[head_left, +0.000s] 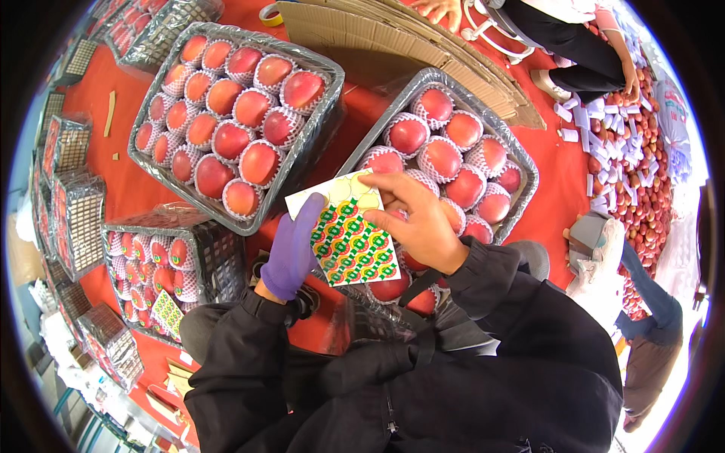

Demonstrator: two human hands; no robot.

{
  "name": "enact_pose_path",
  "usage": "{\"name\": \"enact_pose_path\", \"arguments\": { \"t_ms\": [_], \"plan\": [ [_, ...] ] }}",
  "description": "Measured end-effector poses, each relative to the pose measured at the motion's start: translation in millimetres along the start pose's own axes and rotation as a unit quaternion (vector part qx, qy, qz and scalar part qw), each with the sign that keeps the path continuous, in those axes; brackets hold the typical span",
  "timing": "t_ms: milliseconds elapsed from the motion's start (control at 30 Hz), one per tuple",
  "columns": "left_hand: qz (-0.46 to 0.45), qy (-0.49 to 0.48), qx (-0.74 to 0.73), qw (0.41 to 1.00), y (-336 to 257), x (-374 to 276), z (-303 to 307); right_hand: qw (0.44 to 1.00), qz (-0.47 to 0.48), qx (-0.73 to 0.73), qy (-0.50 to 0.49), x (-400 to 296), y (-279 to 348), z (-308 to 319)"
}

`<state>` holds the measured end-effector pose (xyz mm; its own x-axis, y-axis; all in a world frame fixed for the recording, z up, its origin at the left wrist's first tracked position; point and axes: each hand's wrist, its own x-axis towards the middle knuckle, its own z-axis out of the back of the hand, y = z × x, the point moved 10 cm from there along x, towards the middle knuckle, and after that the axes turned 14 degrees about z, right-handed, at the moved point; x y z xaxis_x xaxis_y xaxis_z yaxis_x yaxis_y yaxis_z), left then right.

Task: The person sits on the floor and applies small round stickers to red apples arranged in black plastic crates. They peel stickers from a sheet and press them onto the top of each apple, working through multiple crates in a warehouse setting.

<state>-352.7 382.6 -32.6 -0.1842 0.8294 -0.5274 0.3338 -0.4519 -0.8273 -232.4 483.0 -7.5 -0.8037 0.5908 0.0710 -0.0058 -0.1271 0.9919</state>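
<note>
My left hand [294, 249], in a purple glove, grips the left edge of a sheet of round fruit stickers [357, 243], thumb on top. Some places along the sheet's top edge are bare of stickers. At its upper right, the bare fingers of my right hand [419, 221] are bent over the corner; whether a sticker is between them I cannot tell. Beneath the hands is a plastic-lined crate [524, 164] of red fruits in white foam nets [442, 158]. Another lined crate [334, 85] of netted fruits stands to the upper left.
A crate of stickered fruits [218, 255] with a sticker sheet [167, 311] on it stands at left. Flattened cardboard [396, 45] and a tape roll [271, 15] lie beyond. Other people are at right, beside a large heap of fruit [645, 226] and foam nets [612, 136].
</note>
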Motion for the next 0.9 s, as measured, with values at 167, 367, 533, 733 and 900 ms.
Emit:
{"name": "enact_pose_path", "arguments": {
  "t_ms": [167, 367, 533, 733, 900],
  "plan": [
    [-0.012, 0.024, -0.003, 1.000, -2, -5, 4, 0.941, -0.106, 0.320, -0.043, 2, -13, -17],
    [0.120, 0.006, -0.131, 0.984, 34, 2, 19, 0.929, 0.211, -0.295, 0.071, 16, 34, -16],
    [0.103, -0.026, -0.049, 0.993, 43, 2, 20, 0.895, 0.264, -0.350, 0.083, 7, 35, -26],
    [0.151, -0.063, -0.152, 0.975, 98, 12, 27, 0.932, 0.255, -0.242, 0.086, 1, 19, -30],
    [0.085, -0.076, -0.049, 0.992, 56, 12, 23, 0.925, 0.255, -0.275, 0.061, -3, 31, -32]
  ]
}}
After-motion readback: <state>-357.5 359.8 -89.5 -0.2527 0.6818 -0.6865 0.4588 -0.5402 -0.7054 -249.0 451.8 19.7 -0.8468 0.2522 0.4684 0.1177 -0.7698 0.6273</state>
